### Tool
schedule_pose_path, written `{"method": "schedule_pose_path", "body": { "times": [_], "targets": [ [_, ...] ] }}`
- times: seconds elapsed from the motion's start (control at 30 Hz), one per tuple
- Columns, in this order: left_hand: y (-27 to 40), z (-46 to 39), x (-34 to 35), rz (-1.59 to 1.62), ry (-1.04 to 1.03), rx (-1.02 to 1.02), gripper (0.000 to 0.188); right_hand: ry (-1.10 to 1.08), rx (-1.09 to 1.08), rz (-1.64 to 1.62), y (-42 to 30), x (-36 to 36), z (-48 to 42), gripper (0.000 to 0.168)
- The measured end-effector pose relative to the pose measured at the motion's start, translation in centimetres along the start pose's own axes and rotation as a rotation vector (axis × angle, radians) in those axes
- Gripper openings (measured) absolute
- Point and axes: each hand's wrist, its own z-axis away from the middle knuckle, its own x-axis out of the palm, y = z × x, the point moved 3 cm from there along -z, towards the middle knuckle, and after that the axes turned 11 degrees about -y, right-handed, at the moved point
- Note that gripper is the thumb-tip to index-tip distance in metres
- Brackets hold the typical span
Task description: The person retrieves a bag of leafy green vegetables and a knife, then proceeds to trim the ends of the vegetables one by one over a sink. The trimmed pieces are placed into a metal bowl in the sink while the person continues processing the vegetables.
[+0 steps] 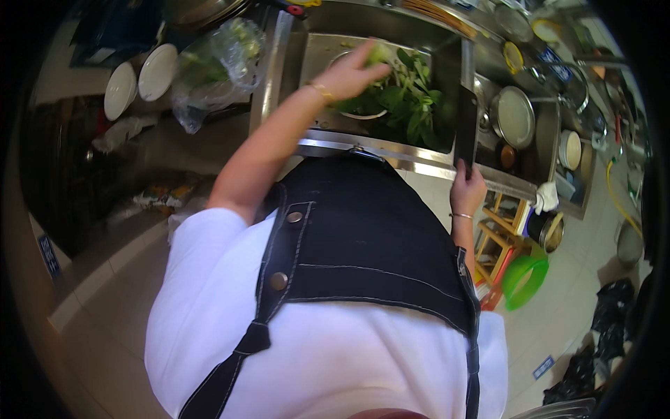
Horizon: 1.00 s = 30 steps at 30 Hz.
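My left hand [353,73], slightly blurred, is over the sink with thumb and forefinger spread apart. A pale green vegetable piece [381,53] is beside those fingers, too blurred to tell whether they touch it. Below, leafy greens [413,99] with pale stems lie in the stainless steel sink basin [322,44], partly over a round bowl [366,116] of which only some rim shows. My right hand [468,186] is shut on a dark-bladed cleaver [466,123], held upright along the divider between two basins. Its handle is mostly hidden by my fingers.
A clear plastic bag of vegetables [220,63] and two white plates [157,72] stand left of the sink. The right basin holds a round metal lid or pan [513,118]. Wooden stools [497,225] and a green plastic basin [525,283] are at my right.
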Motion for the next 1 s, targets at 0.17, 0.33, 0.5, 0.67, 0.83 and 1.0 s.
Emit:
{"method": "schedule_pose_path", "body": {
  "times": [0.17,0.33,0.5,0.67,0.83,1.0],
  "targets": [
    [0.4,1.2,-0.1,-0.186,0.074,0.051,0.068,0.034,0.032,-0.011,-0.1,-0.9,1.1,0.022],
    [-4.2,11.7,-11.6,-0.034,0.924,0.063,0.014,0.075,-0.019,-0.105,1.1,-0.1,2.1,0.021],
    [-18.3,17.2,-20.6,0.807,1.112,-0.467,0.008,0.063,-0.045,-0.101,0.0,0.7,2.7,0.021],
    [-24.2,14.7,-26.1,-0.176,0.982,-0.662,0.019,0.029,-0.031,-0.058,-2.3,0.5,2.6,0.021],
    [-21.1,13.2,-32.8,-0.415,0.896,-0.855,0.039,0.070,0.011,-0.046,-2.5,0.7,3.8,0.021],
    [-23.2,13.3,-32.5,-0.705,0.870,-0.967,0.043,0.047,0.007,-0.094,-3.6,1.1,4.5,0.021]
  ]
}}
